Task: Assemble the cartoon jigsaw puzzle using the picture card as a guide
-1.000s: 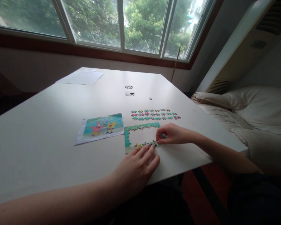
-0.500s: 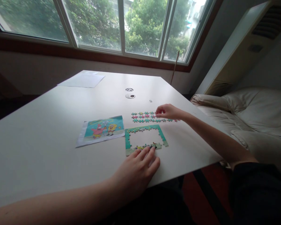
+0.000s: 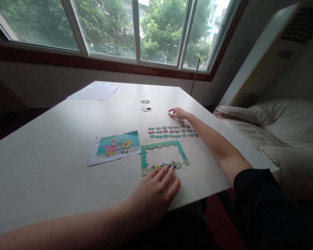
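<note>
At the white, smooth-topped table (image 3: pixel 54 159), my bare right hand (image 3: pixel 179 113) reaches past three rows of small, interlocking jigsaw pieces in teal, pink and yellow (image 3: pixel 165 131), the thumb and forefinger parted in a narrow gap around a single small, pale jigsaw piece (image 3: pixel 168 113). Whether my fingertips touch that piece, I cannot tell. It lies on the tabletop beyond the rows, apart from them.

My bare left hand (image 3: pixel 156 189) lies palm down, its fingers loosely spread and their tips resting on the near edge of a teal and pale-green rectangular jigsaw border (image 3: pixel 144 158). The border frames bare tabletop and shows a break at its near right corner.

Just left of the border, a creased white paper sheet printed with a colourful cartoon scene (image 3: pixel 117 144) lies slightly askew. Farther up the table, to the left of my right hand, sit two round, silvery discs (image 3: pixel 146 109), one behind the other; plain white paper (image 3: pixel 94 93) lies near the far left corner. A broad, white-framed window (image 3: pixel 159 33) looks onto green trees, and a cream, padded sofa (image 3: pixel 289 121) stands at right.
</note>
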Motion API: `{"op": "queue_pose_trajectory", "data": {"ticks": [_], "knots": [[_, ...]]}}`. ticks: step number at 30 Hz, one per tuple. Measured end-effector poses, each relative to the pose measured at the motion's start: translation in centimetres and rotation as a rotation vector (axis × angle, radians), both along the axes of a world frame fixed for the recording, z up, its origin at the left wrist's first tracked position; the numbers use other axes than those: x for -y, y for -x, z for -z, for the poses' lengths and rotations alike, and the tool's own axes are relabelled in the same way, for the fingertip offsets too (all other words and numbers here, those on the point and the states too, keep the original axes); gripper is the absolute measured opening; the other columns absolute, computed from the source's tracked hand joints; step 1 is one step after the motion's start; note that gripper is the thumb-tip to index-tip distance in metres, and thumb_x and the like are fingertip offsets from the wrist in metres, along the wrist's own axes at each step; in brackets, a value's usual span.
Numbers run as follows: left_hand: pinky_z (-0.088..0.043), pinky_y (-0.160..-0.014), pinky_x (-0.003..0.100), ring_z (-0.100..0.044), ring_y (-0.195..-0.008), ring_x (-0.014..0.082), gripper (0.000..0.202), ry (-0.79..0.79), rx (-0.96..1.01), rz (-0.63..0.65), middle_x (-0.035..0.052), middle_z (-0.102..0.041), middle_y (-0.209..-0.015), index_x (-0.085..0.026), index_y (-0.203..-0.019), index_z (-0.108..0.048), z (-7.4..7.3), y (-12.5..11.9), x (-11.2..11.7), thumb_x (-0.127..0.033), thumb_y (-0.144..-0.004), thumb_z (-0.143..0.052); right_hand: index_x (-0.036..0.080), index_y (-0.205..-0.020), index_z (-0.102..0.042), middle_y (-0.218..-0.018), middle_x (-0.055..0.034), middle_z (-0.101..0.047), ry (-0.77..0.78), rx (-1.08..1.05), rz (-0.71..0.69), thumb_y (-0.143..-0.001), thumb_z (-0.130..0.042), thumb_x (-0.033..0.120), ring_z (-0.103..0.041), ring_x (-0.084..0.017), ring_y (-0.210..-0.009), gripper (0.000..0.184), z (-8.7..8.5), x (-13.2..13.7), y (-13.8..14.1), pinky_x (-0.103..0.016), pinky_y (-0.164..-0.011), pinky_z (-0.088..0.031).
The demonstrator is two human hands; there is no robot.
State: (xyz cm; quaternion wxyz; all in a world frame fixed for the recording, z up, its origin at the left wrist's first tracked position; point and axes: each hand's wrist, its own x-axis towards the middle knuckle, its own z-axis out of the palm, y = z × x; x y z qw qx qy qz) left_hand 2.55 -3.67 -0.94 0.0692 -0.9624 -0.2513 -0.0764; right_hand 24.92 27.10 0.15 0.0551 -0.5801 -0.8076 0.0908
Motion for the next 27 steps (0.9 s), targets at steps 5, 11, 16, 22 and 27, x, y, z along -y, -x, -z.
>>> {"op": "queue_pose_trajectory", "data": {"ticks": [5, 11, 16, 22, 27], "knots": [[-0.042, -0.089, 0.041, -0.049, -0.113, 0.0308, 0.03, -0.009, 0.002, -0.001, 0.0168, -0.05, -0.127, -0.012, -0.116, -0.049, 0.0, 0.0, 0.1, -0.021, -0.089, -0.038, 0.02, -0.112, -0.061, -0.106, -0.0071, -0.062, 0.033, -0.008, -0.005, -0.078, -0.061, 0.037, -0.059, -0.015, -0.086, 0.038, -0.3, -0.7, 0.1, -0.023, -0.077, -0.042], [-0.042, -0.089, 0.041, -0.049, -0.113, 0.0308, 0.03, -0.005, -0.003, -0.005, 0.0169, -0.05, -0.127, -0.013, -0.116, -0.049, 0.0, -0.1, 0.0, -0.022, -0.09, -0.038, 0.022, -0.107, -0.063, -0.106, -0.0056, -0.063, 0.053, -0.058, 0.0, -0.073, -0.066, 0.039, -0.059, -0.014, -0.083, 0.038, -0.2, -0.9, 0.3, -0.022, -0.074, -0.043], [-0.041, -0.089, 0.041, -0.049, -0.113, 0.0304, 0.03, 0.0, -0.01, -0.005, 0.017, -0.049, -0.128, -0.013, -0.116, -0.049, -0.1, -0.2, 0.0, -0.023, -0.089, -0.039, 0.016, -0.099, -0.066, -0.102, -0.0082, -0.064, 0.127, -0.101, 0.045, -0.071, -0.068, 0.039, -0.058, -0.011, -0.07, 0.036, -0.2, -1.0, 0.3, -0.02, -0.059, -0.043], [-0.04, -0.09, 0.04, -0.047, -0.114, 0.0295, 0.031, 0.005, -0.017, -0.006, 0.0172, -0.049, -0.128, -0.013, -0.117, -0.049, 0.0, -0.1, -0.1, -0.023, -0.089, -0.041, 0.012, -0.095, -0.067, -0.085, -0.007, -0.067, 0.206, -0.113, 0.079, -0.068, -0.071, 0.034, -0.052, -0.008, -0.058, 0.034, -0.9, -0.9, 0.1, -0.018, -0.051, -0.039], [-0.04, -0.089, 0.04, -0.048, -0.114, 0.0298, 0.031, -0.002, -0.007, -0.006, 0.0164, -0.049, -0.128, -0.013, -0.117, -0.048, 0.1, -0.1, 0.0, -0.023, -0.09, -0.04, 0.011, -0.087, -0.067, -0.065, -0.0036, -0.063, 0.242, -0.127, 0.088, -0.07, -0.069, 0.028, -0.045, -0.006, -0.046, 0.024, -1.3, -0.4, 0.3, -0.019, -0.047, -0.037]]}}
